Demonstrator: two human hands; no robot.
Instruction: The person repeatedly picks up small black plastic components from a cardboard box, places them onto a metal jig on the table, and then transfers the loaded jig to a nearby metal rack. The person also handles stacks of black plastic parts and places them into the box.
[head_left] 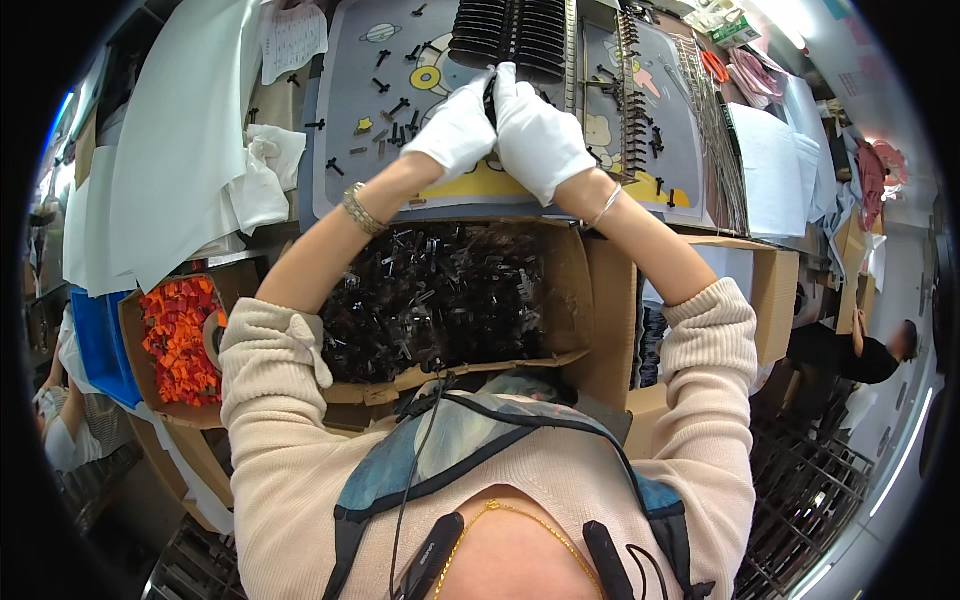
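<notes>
My left hand (458, 132) and my right hand (540, 136), both in white gloves, meet over the grey patterned mat (345, 110). Their fingers are closed together around a small black part (491, 98), mostly hidden by the gloves. Just beyond the fingertips stands a row of black curved pieces (508, 38), lined up side by side along a dark central strip. Small black plastic clips (400, 106) lie scattered on the mat to the left of my hands.
Below the mat sits a cardboard box (570, 300) of black plastic parts (430, 295). Orange-red pieces (180, 340) fill a box at left, beside a blue bin (100, 345). Thin metal rods (715, 140) and a toothed strip (632, 110) lie at right. Another person (870, 350) is at far right.
</notes>
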